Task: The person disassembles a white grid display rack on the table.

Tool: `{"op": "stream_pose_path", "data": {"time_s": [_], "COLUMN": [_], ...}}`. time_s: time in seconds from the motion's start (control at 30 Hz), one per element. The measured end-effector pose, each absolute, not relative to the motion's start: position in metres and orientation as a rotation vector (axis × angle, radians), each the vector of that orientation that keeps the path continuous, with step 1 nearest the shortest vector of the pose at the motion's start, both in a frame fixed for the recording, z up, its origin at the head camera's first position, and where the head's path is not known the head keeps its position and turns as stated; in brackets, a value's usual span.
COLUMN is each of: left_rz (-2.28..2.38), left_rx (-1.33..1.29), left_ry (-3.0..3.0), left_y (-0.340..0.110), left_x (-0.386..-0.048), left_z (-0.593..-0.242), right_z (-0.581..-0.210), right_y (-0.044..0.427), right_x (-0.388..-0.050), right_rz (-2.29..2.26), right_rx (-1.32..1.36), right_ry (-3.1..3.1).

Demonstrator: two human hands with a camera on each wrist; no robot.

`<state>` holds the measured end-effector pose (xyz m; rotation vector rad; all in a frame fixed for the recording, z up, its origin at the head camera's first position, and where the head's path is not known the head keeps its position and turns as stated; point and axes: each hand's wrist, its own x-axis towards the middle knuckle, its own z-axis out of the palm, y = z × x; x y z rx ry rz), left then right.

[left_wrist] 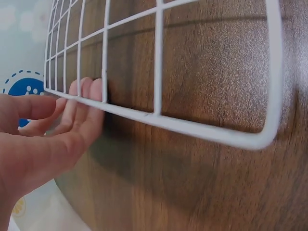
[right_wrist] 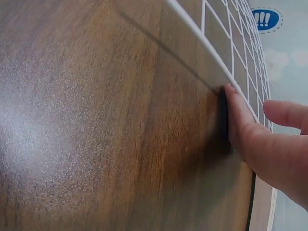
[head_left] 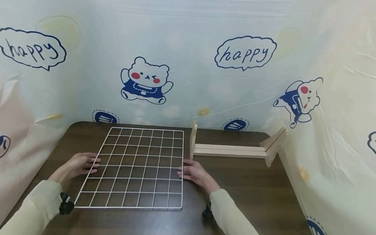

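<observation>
A white wire grid panel [head_left: 145, 167] is held nearly flat, a little above the brown table, where its shadow falls. At its left edge my left hand [head_left: 78, 165] grips the rim. The left wrist view shows the fingers [left_wrist: 82, 108] passing beneath the wire and the thumb [left_wrist: 36, 107] by the edge. On the opposite side my right hand [head_left: 199, 173] holds the right rim. In the right wrist view its fingers [right_wrist: 238, 113] lie under the rim wire, with the thumb [right_wrist: 284, 111] above.
A pale wooden stand [head_left: 229, 151] with angled end pieces and a crossbar sits at the back right of the brown table [head_left: 247, 201]. A printed cloth [head_left: 194, 30] hangs behind the table and along both sides.
</observation>
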<state>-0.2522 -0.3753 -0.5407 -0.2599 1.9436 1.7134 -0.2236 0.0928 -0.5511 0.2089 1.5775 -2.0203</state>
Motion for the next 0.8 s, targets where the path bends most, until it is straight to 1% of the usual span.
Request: {"op": "stream_pose_path", "data": {"time_s": [0.2, 0.4, 0.8], "left_rz": [1.609, 1.594, 1.724], "left_rx": [-0.261, -0.255, -0.284], "left_ry": [1.919, 1.931, 1.912], "left_y": [-0.377, -0.375, -0.376], "left_x": [-0.249, -0.249, -0.244], "left_z": [-0.538, -0.534, -0.529], "right_z": [-0.551, -0.542, -0.537], "right_y": [0.094, 0.092, 0.096], "right_x": [-0.224, -0.224, -0.22], "right_rz": [-1.966, -1.876, -1.94], "right_rx": [0.252, 0.329, 0.314], "right_ry": [1.616, 1.665, 1.603]}}
